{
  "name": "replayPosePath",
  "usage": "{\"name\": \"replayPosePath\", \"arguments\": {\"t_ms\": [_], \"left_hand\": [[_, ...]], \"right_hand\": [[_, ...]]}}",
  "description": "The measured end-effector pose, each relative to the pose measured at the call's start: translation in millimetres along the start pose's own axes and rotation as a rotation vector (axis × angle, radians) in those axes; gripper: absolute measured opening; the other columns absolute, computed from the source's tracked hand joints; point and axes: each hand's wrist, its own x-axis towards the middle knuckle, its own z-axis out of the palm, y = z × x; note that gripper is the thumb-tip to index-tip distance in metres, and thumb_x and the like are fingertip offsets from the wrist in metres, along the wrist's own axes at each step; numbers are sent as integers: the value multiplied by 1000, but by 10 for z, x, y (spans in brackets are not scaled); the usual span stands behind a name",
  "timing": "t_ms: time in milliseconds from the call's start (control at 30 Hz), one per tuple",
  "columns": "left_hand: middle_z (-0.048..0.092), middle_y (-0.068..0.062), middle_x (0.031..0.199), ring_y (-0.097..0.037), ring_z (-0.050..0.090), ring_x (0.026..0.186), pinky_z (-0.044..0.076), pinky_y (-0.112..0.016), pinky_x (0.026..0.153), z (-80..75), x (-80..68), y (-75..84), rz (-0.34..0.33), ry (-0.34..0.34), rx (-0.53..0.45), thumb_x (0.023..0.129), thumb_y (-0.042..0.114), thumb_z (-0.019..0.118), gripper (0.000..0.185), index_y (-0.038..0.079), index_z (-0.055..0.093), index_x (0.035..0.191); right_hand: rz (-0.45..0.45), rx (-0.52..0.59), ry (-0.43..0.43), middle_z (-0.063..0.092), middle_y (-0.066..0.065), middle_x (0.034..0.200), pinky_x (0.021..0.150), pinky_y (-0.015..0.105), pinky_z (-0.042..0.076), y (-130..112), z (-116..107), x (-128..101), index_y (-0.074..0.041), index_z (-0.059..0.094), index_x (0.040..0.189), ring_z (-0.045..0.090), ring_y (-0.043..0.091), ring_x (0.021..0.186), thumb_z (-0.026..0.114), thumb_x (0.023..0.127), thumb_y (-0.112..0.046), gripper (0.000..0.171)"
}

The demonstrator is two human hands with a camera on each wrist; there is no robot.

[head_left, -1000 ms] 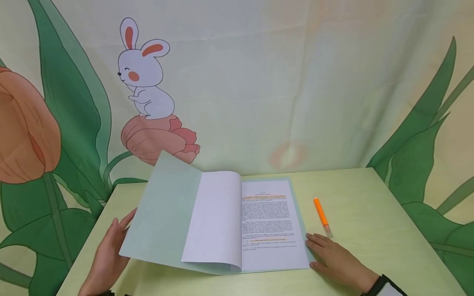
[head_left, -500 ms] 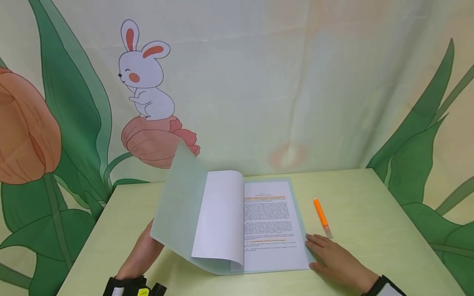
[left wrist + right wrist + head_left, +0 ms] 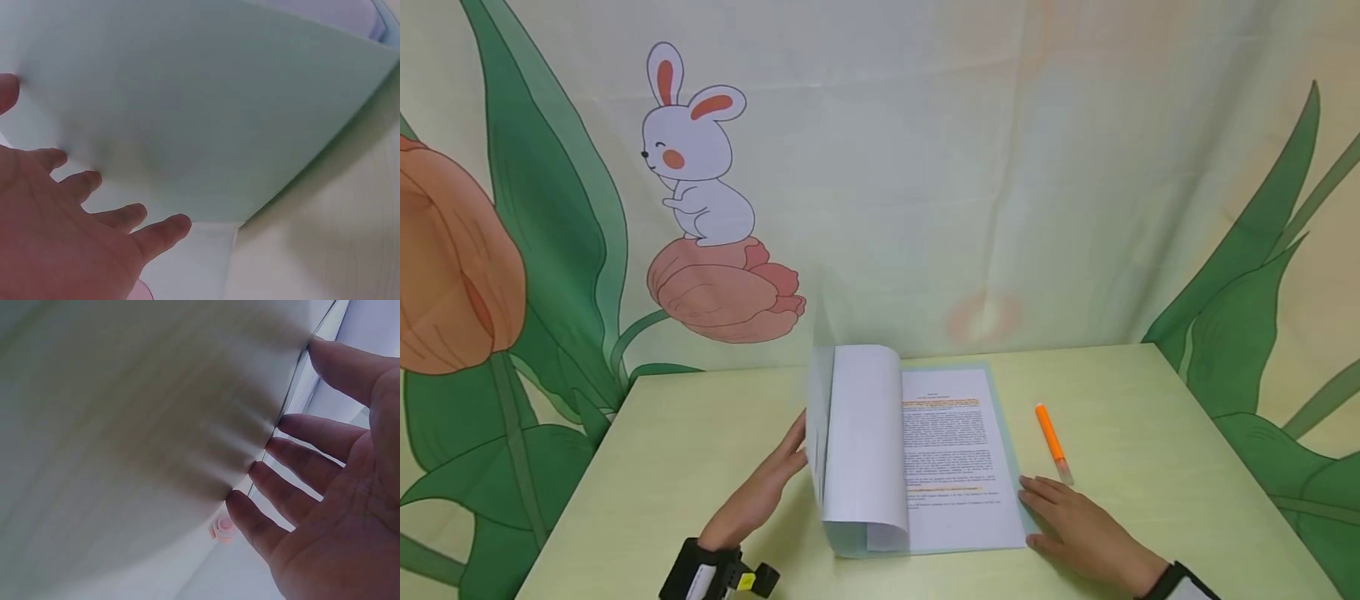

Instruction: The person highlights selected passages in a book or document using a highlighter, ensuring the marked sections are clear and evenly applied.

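Note:
A pale green folder [image 3: 850,540] lies on the table, its front cover [image 3: 187,112] raised nearly upright on the left. Inside, a white sheet [image 3: 865,433] curls over to the left beside a flat printed page [image 3: 951,458] with orange-highlighted lines. My left hand [image 3: 756,496] is behind the cover, fingers spread and fingertips against its outer face in the left wrist view; in the head view the cover hides some fingertips. My right hand [image 3: 1078,529] lies with extended fingers, its fingertips right at the folder's lower right edge.
An orange highlighter [image 3: 1051,440] lies on the pale table [image 3: 1165,450], just beyond my right hand. Behind the table hangs a cloth backdrop [image 3: 910,192] printed with a rabbit, tulips and leaves. Black straps with devices are on both wrists.
My left hand has moved right, swinging the cover from a leftward slant to nearly upright. The curled sheet has shifted right with it. My right hand and the highlighter have stayed put.

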Motion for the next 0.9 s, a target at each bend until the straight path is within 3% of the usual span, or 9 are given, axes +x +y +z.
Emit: {"name": "replayPosePath", "arguments": {"t_ms": [33, 67, 100, 200, 333, 500, 900], "left_hand": [[7, 4, 167, -26, 6, 153, 18, -55, 121, 20, 2, 16, -6, 0, 29, 104, 38, 42, 64, 38, 6, 157], [-2, -5, 168, -33, -3, 153, 11, -61, 120, 69, -19, 97, -16, -8, 89, 105, 42, 39, 67, 30, 1, 159], [-2, 1, 168, -29, -4, 154, 7, -62, 120, 99, -17, 111, -40, -9, 150, 106, 39, 38, 64, 34, 1, 158], [0, 4, 167, -25, 1, 154, 11, -56, 122, 180, 44, 98, -31, -9, 265, 105, 34, 43, 67, 33, 2, 158], [2, 5, 167, -22, 3, 154, 14, -53, 122, 270, 127, 68, -18, -34, 309, 103, 34, 47, 71, 29, 3, 159], [-2, 5, 168, -24, 1, 155, 12, -59, 121, 388, 233, 44, 6, -81, 344, 102, 39, 49, 73, 31, 3, 159], [3, 13, 167, -26, 1, 155, 16, -63, 119, 604, 374, -40, 35, -113, 640, 96, 55, 52, 75, 33, 15, 158]], "right_hand": [[-5, -4, 5, 45, 6, 153, 112, 53, 37, 4, 3, -2, -9, 55, 139, 41, 32, 141, 71, 88, -39, 62], [-10, -7, 9, 46, 6, 153, 112, 53, 37, 9, 5, -3, -9, 55, 139, 41, 32, 141, 71, 88, -39, 62], [-17, -9, 15, 46, 6, 153, 112, 53, 37, 14, 6, -5, -8, 55, 139, 41, 32, 141, 71, 88, -39, 61], [-32, -13, 26, 46, 7, 152, 111, 53, 38, 27, 13, -10, -8, 55, 139, 42, 33, 141, 70, 88, -39, 61], [-35, -18, 31, 46, 7, 152, 111, 53, 38, 35, 19, -11, -8, 56, 139, 42, 33, 141, 71, 88, -39, 61], [-35, -13, 34, 46, 6, 153, 111, 53, 38, 41, 25, -12, -9, 55, 139, 41, 32, 141, 71, 88, -39, 61], [-64, 18, 25, 45, 8, 153, 110, 55, 39, 83, 23, -11, -7, 54, 140, 41, 34, 141, 70, 89, -39, 63]]}}
